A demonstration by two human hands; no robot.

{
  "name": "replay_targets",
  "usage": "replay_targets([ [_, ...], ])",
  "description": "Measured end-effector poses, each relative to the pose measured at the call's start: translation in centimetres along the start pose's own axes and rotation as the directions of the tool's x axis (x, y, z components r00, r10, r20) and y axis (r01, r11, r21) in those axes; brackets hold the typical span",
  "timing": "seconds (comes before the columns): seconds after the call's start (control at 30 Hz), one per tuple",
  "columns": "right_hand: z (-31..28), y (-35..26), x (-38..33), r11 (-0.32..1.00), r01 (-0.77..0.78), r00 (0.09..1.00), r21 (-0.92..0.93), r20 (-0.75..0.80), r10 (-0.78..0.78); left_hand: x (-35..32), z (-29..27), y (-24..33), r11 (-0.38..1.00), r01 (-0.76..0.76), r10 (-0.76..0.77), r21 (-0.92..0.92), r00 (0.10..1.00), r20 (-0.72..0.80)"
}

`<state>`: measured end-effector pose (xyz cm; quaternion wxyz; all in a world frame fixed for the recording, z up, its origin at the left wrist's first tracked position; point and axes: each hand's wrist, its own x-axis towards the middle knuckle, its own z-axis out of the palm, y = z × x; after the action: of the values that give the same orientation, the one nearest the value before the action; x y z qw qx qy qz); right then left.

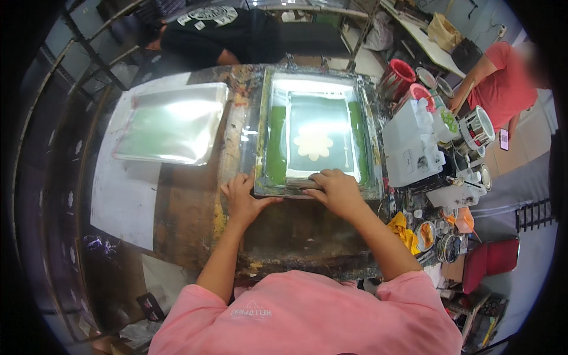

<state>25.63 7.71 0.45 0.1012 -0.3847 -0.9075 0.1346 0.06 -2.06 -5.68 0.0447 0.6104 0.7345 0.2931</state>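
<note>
While the person in the pink shirt leans over the worktable [195, 219], both forearms run up from the lower edge and angle inward toward the near rail of the printing screen [316, 136]. That one screen is the biggest thing in play: a metal-framed rectangle lying flat in the middle of the paint-crusted table, green mesh inside, a pale flower shape showing through at the centre, and glare washing out its far end. To its left sits one stack of clear plastic sheets [171, 124] on white paper [118, 195], well apart from the hands.

Now the hands, two of them, apart from each other. The left hand [242, 198] lies palm down at the near left corner of the frame, fingers spread, thumb reaching along the frame's edge, pressing rather than gripping. The right hand [337, 189] is curled over the squeegee [305, 182], a single bar lying across the near end of the mesh, knuckles up and fingers wrapped over its top.

On the right of the screen stands a white box [411, 145] with bottles on it, then one red paint tub [397, 77], and a yellow rag [403, 229] at the table edge. Two other people work at the far side and far right.
</note>
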Motion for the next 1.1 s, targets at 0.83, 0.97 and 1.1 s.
replay_targets([
  [0.83, -1.9, 14.9, 24.5, 0.977, 0.129, 0.987, -0.168, -0.077, -0.143, -0.3, 0.7, -1.3, 0.99, -0.088, 0.08, -0.109, 0.994, -0.075],
  [0.97, 0.8, 13.0, 20.2, 0.959, 0.073, 0.974, -0.274, -0.188, -0.128, -0.4, 0.9, -1.4, 0.986, -0.143, 0.132, -0.088, 0.985, -0.114],
  [1.1, 0.9, 8.5, 12.4, 0.955, 0.085, 0.976, -0.284, -0.171, -0.137, -0.6, 0.8, -1.1, 0.987, -0.143, 0.133, -0.079, 0.984, -0.12],
])
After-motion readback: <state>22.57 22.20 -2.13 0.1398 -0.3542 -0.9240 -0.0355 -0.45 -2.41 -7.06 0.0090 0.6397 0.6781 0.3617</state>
